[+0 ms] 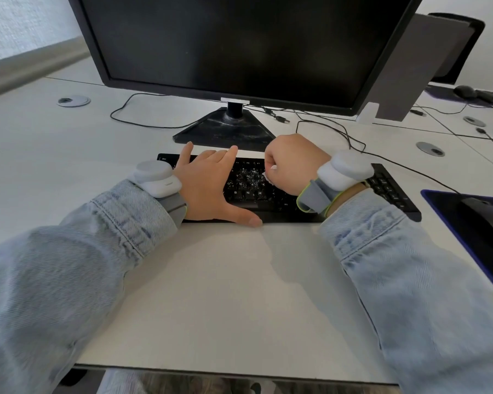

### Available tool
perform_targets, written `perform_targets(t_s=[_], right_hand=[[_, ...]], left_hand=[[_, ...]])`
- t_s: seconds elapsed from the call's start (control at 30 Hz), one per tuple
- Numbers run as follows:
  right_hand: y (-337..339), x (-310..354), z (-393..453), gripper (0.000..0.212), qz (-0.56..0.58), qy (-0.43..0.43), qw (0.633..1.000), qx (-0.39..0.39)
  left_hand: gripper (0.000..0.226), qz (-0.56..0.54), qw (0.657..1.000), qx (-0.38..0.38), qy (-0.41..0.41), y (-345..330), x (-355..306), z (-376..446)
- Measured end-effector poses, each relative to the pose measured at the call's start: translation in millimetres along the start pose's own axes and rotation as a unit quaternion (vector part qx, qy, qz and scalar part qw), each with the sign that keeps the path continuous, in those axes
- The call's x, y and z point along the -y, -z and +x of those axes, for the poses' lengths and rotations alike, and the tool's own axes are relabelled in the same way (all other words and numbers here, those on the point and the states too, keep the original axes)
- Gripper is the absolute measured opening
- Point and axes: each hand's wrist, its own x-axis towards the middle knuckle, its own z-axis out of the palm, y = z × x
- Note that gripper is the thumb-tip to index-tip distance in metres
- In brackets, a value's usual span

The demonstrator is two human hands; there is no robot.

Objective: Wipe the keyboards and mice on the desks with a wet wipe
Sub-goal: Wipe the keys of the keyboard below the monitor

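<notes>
A black keyboard (387,189) lies on the white desk in front of the monitor. My left hand (211,183) rests flat on its left half, fingers straight and spread, thumb along the front edge. My right hand (293,163) is curled into a fist over the keyboard's middle and grips a white wet wipe (269,176), of which only small bits show under the fingers. The keys between my hands look wet and shiny. A black mouse (487,220) sits on a dark mouse pad (439,200) at the right edge.
A black monitor (239,44) on its stand (228,127) rises just behind the keyboard. Cables (339,132) trail across the desk to the right. Round cable grommets (73,101) sit in the desk top. Another workstation's keyboard and mouse (467,92) lie at the far right.
</notes>
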Motion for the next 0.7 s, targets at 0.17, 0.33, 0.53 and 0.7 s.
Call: perform_targets(t_s=[0.17,0.33,0.53,0.7], right_hand=[[3,-1,-1,0.021,0.016,-0.011,0.999,0.038],[1,9,9,0.014,0.015,-0.062,0.997,0.054],[-1,5,9,0.016,0.026,-0.076,0.995,0.063],[0,-2,7,0.02,0.081,-0.115,0.99,-0.031]], left_hand=[[0.147,0.001,1.0,0.002,0.0,1,-2,-1],[0.146,0.003,1.0,0.002,-0.002,2,-4,-1],[0.149,0.004,1.0,0.0,0.0,2,-3,-2],[0.145,0.005,1.0,-0.003,-0.002,1,-2,-1]])
